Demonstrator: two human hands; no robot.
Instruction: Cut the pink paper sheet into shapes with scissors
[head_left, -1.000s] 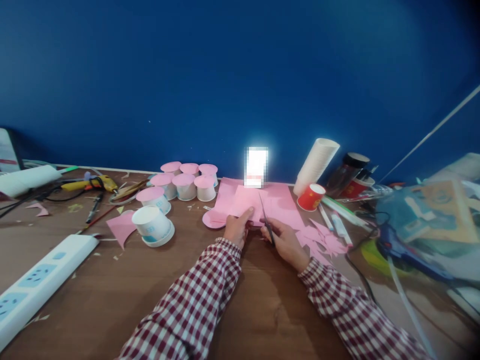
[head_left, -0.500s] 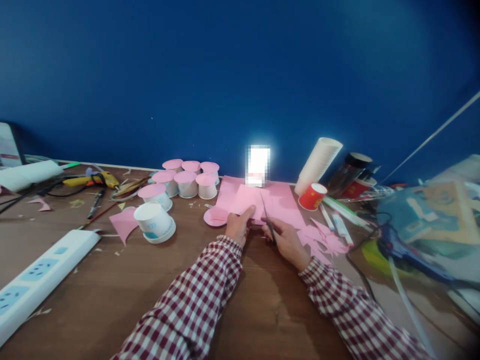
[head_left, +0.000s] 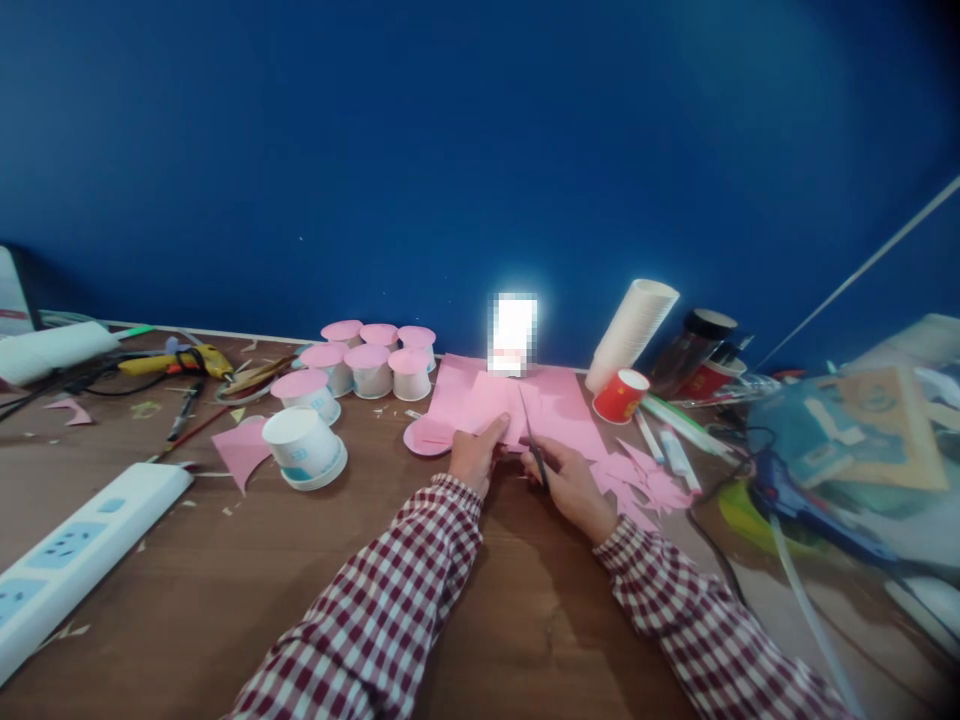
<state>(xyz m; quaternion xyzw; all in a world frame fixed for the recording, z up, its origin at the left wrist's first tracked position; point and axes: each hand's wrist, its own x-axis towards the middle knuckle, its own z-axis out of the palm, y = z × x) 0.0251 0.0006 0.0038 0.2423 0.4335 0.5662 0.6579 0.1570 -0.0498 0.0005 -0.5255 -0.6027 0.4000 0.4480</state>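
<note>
My left hand [head_left: 474,455] pinches the near edge of a pink paper sheet [head_left: 495,405] lying on the wooden table [head_left: 300,580]. Fingers of my right hand [head_left: 571,485] are closed round the handles of a pair of scissors [head_left: 531,440], whose blades point away from me into that sheet. More pink paper [head_left: 559,400] lies underneath, and a pink paper disc [head_left: 421,437] sits just left of my left hand. Both sleeves are red-and-white checked.
Several white cups topped with pink discs [head_left: 371,368] stand at the back left, one upturned cup [head_left: 304,445] nearer. Pink offcuts [head_left: 645,485], a red cup [head_left: 619,395], a cup stack [head_left: 634,325], pens, a blue glue gun [head_left: 802,500], a yellow glue gun [head_left: 184,362] and a power strip [head_left: 67,550] surround them.
Hands stay almost in place on the pink paper and scissors; the scissor blades sit slightly further into the sheet. The view shifts a little.
</note>
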